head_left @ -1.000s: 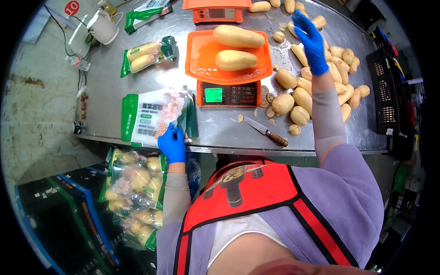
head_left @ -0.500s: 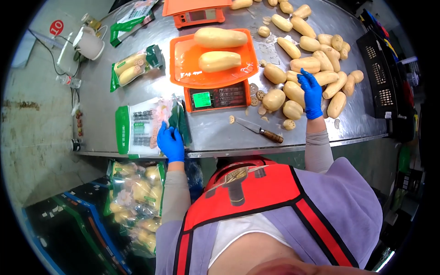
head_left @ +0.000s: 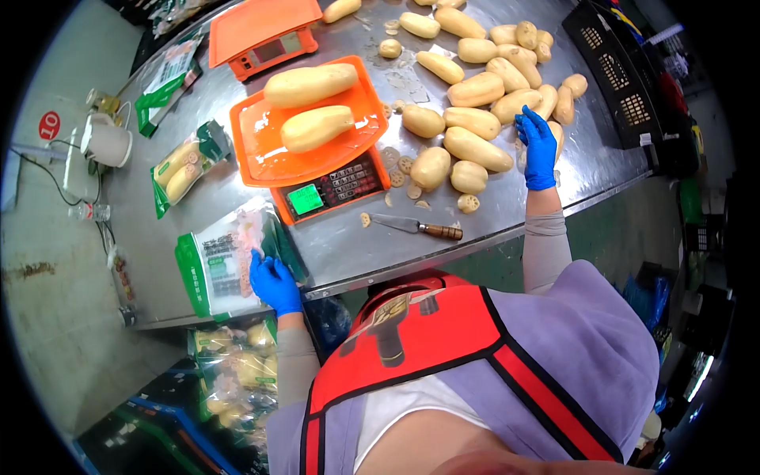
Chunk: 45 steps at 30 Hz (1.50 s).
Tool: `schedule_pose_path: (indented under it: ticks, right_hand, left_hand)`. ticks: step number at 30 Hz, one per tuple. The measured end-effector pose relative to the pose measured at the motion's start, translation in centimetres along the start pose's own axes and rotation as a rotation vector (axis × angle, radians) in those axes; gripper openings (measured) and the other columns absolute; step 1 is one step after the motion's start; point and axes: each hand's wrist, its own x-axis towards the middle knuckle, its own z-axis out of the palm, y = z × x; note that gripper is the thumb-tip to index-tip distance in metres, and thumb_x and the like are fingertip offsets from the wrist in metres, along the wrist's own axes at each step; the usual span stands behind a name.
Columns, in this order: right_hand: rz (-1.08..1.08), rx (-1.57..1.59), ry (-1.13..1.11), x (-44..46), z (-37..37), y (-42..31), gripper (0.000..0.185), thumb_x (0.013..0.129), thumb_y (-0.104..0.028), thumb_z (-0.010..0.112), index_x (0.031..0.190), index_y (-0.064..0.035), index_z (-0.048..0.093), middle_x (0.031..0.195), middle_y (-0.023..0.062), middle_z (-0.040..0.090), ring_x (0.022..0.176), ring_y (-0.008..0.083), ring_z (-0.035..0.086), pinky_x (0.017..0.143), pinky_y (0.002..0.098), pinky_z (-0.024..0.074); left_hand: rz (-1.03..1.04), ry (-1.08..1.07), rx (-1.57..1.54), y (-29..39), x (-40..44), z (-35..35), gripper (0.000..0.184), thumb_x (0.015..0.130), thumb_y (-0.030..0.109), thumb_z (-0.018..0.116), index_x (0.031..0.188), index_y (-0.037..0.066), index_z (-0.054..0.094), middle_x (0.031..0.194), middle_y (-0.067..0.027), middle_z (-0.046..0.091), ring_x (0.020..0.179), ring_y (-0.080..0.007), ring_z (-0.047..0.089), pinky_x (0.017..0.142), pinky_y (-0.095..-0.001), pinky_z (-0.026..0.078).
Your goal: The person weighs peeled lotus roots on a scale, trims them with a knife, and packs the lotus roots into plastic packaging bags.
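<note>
My left hand point(head_left: 275, 283), in a blue glove, rests on a green-and-white printed plastic bag point(head_left: 224, 261) lying at the table's front edge. Its fingers are loosely bent and apart on the bag's surface. My right hand point(head_left: 539, 150), also gloved, is over the right side of a pile of peeled lotus roots point(head_left: 477, 150), its fingers apart and partly covering one root point(head_left: 558, 138). Two lotus roots point(head_left: 317, 128) lie on the orange tray point(head_left: 261, 162) of a scale with a lit green display. A wooden-handled knife point(head_left: 416, 226) lies between my hands.
Packed lotus root point(head_left: 184, 172) and another printed bag point(head_left: 168, 79) lie at the left. A second orange scale point(head_left: 265, 39) stands behind. A black crate point(head_left: 613, 71) is at the right. Filled bags point(head_left: 237, 372) sit below the table edge. Cut slices are scattered near the knife.
The view has turned, so the table appears tilted. My right hand has moved rightward across the lotus roots. My left hand stays on the bag.
</note>
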Motion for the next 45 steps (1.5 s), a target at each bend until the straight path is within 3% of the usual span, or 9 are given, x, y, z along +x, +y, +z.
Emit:
schedule_pose_path:
  ticks: [5,18,21,23,26,27,32,35,45]
  right_hand:
    - [-0.001,-0.187,0.020,-2.1,-1.1,2.5,0.031,0.088,-0.014,0.057,0.116,0.0003,0.057,0.100,0.0048,0.061,0.086,0.0102,0.056,0.074,0.0225,0.0448]
    - [0.014,-0.113,-0.064,-3.7,2.5,2.7,0.030,0.086,-0.010,0.060,0.115,-0.0004,0.060,0.096,0.0034,0.062,0.085,0.0095,0.056,0.078,0.0231,0.0459]
    - [-0.017,-0.182,-0.175,-4.3,3.3,3.4,0.031,0.086,-0.009,0.059,0.116,-0.0004,0.058,0.098,0.0039,0.062,0.087,0.0094,0.057,0.080,0.0233,0.0460]
    - [-0.060,-0.334,-0.292,-6.3,5.5,3.1,0.034,0.085,-0.011,0.061,0.118,-0.0024,0.057,0.102,0.0060,0.062,0.089,0.0122,0.058,0.081,0.0251,0.0460]
    - [-0.473,-0.476,-0.474,-8.5,9.3,2.2,0.046,0.077,-0.018,0.068,0.120,-0.0074,0.057,0.112,0.0100,0.061,0.102,0.0248,0.057,0.091,0.0348,0.0429]
    - [-0.575,-0.552,-0.555,-9.1,11.0,0.5,0.048,0.075,-0.011,0.069,0.121,-0.0058,0.055,0.119,0.0095,0.058,0.111,0.0238,0.053,0.095,0.0346,0.0406]
    - [-0.817,-0.447,-0.624,-7.7,19.1,-2.3,0.052,0.075,-0.016,0.070,0.124,-0.0092,0.053,0.123,0.0094,0.056,0.111,0.0279,0.053,0.098,0.0374,0.0393]
    - [-0.909,-0.475,-0.695,-6.1,22.3,-2.4,0.063,0.074,-0.020,0.071,0.131,-0.0120,0.046,0.125,0.0097,0.054,0.113,0.0296,0.050,0.098,0.0392,0.0394]
    - [-0.911,-0.676,-0.827,-4.6,26.0,-1.0,0.073,0.068,-0.021,0.072,0.134,-0.0156,0.042,0.124,0.0134,0.051,0.109,0.0335,0.051,0.094,0.0411,0.0421]
  left_hand:
    - [-0.029,-0.033,-0.049,0.0,0.0,-0.1,0.011,0.080,0.009,0.059,0.084,-0.001,0.055,0.125,-0.0222,0.052,0.108,-0.0356,0.053,0.090,-0.0418,0.042]
    - [0.003,-0.022,-0.022,-0.3,0.0,0.1,0.012,0.081,0.009,0.059,0.084,-0.001,0.055,0.126,-0.0214,0.052,0.109,-0.0352,0.052,0.091,-0.0407,0.041]
    - [-0.093,-0.018,-0.151,0.2,-0.3,0.1,0.013,0.081,0.010,0.059,0.085,-0.002,0.055,0.125,-0.0232,0.051,0.109,-0.0359,0.052,0.091,-0.0414,0.041]
    - [-0.011,-0.009,-0.077,-0.6,-0.2,0.2,0.013,0.080,0.009,0.059,0.085,-0.002,0.055,0.124,-0.0247,0.051,0.109,-0.0363,0.052,0.092,-0.0414,0.041]
    - [0.004,-0.011,-0.035,-0.1,-0.1,-0.2,0.013,0.080,0.011,0.060,0.086,0.000,0.056,0.124,-0.0254,0.051,0.108,-0.0373,0.052,0.092,-0.0415,0.041]
    - [-0.007,-0.006,-0.057,0.2,0.0,-0.2,0.013,0.080,0.012,0.060,0.086,0.000,0.056,0.124,-0.0254,0.051,0.108,-0.0375,0.052,0.093,-0.0419,0.040]
    - [-0.002,0.012,-0.032,0.1,0.1,0.0,0.011,0.079,0.009,0.061,0.084,0.000,0.057,0.120,-0.0252,0.054,0.108,-0.0369,0.053,0.092,-0.0416,0.040]
    - [-0.032,0.000,-0.003,0.5,0.2,-0.3,0.011,0.079,0.010,0.061,0.083,0.001,0.056,0.119,-0.0248,0.055,0.107,-0.0365,0.053,0.091,-0.0416,0.041]
    - [-0.017,0.015,-0.004,0.6,0.1,-0.2,0.012,0.078,0.012,0.062,0.084,0.003,0.056,0.123,-0.0226,0.053,0.106,-0.0368,0.052,0.091,-0.0440,0.039]
